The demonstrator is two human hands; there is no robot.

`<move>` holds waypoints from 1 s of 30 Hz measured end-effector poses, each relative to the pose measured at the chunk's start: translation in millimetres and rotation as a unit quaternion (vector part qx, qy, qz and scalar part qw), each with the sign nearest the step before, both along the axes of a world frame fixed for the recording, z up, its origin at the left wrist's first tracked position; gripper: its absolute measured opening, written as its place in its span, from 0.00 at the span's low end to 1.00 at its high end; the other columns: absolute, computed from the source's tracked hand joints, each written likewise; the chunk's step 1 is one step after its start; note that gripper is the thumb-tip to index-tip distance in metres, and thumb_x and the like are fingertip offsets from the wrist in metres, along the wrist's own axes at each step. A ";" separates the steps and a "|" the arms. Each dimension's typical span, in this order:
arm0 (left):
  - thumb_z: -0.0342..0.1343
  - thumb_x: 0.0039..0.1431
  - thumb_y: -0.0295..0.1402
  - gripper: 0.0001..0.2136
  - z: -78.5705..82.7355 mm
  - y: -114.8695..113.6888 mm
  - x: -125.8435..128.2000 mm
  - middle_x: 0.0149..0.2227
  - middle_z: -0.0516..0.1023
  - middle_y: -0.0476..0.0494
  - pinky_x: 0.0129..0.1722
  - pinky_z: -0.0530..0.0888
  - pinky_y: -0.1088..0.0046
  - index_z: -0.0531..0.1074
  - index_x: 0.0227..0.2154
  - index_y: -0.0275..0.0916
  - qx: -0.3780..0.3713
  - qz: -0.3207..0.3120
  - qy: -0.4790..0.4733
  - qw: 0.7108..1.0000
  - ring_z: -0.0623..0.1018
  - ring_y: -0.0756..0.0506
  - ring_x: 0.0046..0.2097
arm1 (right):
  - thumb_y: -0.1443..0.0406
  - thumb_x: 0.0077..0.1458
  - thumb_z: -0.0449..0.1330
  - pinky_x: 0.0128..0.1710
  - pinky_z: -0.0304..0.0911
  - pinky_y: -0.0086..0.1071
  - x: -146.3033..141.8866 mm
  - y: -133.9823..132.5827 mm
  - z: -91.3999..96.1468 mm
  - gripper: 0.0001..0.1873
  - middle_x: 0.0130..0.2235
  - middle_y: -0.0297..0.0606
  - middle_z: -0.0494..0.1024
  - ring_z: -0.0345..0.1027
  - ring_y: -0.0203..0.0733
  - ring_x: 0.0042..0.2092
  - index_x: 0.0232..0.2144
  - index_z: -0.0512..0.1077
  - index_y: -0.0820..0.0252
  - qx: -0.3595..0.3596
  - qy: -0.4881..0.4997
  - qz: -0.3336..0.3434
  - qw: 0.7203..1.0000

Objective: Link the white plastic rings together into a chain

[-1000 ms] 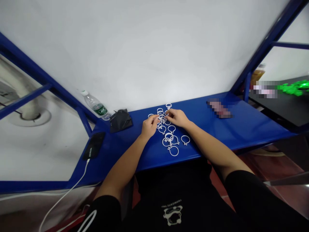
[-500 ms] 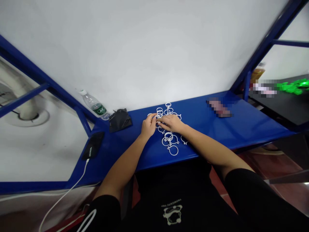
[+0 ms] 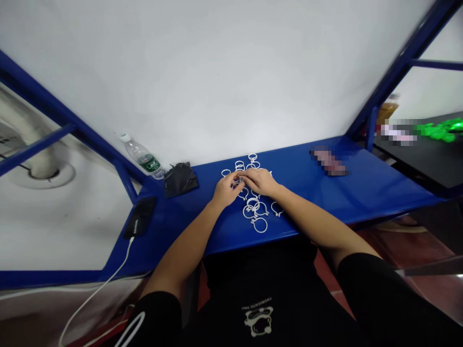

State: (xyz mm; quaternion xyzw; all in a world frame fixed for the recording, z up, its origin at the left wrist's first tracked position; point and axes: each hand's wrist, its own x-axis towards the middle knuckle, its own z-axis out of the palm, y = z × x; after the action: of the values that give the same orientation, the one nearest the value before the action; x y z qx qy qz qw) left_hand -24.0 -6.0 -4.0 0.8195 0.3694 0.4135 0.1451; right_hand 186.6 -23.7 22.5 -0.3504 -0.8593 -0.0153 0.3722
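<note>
My left hand [image 3: 224,191] and my right hand [image 3: 263,183] meet above the middle of a scatter of white plastic rings. Between their fingertips is a small white piece, apparently part of a white ring [image 3: 240,179]; the fingers hide most of it. Both hands are closed in a pinch. Nearest the front edge lies a loose ring [image 3: 266,226] with a small clip-like tab. Several overlapping rings [image 3: 249,217] lie just behind it, and another ring [image 3: 272,212] sits under my right forearm. More rings [image 3: 252,154] spread out behind my hands.
The blue table [image 3: 311,202] backs onto a white wall. To the left are a water bottle [image 3: 144,159], a crumpled black bag [image 3: 180,179] and a black power bank [image 3: 140,218] with a white cable. A blurred-out item [image 3: 329,161] lies to the right.
My left hand has turned slightly, its thumb now showing lower and apart from the index finger. My right fingers have drawn back a little, uncovering the white piece and a ring at the left.
</note>
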 end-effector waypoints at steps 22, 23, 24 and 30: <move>0.62 0.64 0.33 0.16 -0.7 0.3 -4.8 0.55 0.78 0.44 0.48 0.80 0.67 0.79 0.53 0.45 -0.030 -0.085 0.146 0.985 0.81 0.47 0.41 | 0.59 0.66 0.61 0.39 0.68 0.33 29.8 24.1 -4.3 0.14 0.40 0.41 0.86 0.78 0.42 0.37 0.47 0.82 0.58 -0.086 0.072 -0.091 0.990; 0.62 0.63 0.32 0.15 -2.2 0.3 -4.3 0.56 0.77 0.44 0.51 0.80 0.66 0.80 0.52 0.45 -0.028 -0.089 0.161 0.982 0.81 0.45 0.45 | 0.60 0.66 0.60 0.39 0.67 0.33 29.6 24.5 -4.6 0.14 0.40 0.41 0.86 0.78 0.42 0.37 0.47 0.82 0.59 -0.092 0.071 -0.091 0.989; 0.61 0.64 0.31 0.13 -3.5 0.7 -3.8 0.55 0.78 0.44 0.52 0.79 0.66 0.81 0.50 0.45 -0.026 -0.089 0.170 0.981 0.81 0.44 0.48 | 0.60 0.67 0.60 0.39 0.66 0.33 28.9 24.6 -4.7 0.14 0.40 0.41 0.86 0.78 0.42 0.37 0.46 0.83 0.59 -0.094 0.070 -0.090 0.989; 0.57 0.70 0.36 0.09 -2.9 5.4 -3.5 0.51 0.79 0.43 0.48 0.79 0.69 0.82 0.43 0.43 -0.008 -0.001 0.091 0.996 0.81 0.45 0.46 | 0.56 0.67 0.60 0.37 0.64 0.31 20.6 18.0 -3.3 0.15 0.35 0.39 0.85 0.76 0.40 0.34 0.44 0.82 0.59 -0.090 0.066 -0.048 0.993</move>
State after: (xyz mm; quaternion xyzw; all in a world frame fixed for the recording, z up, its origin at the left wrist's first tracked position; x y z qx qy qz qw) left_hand -27.6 -0.6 -6.8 0.8531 0.3833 0.3338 0.1178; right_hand 207.2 -5.7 19.1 -0.4235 -0.8129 0.0679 0.3940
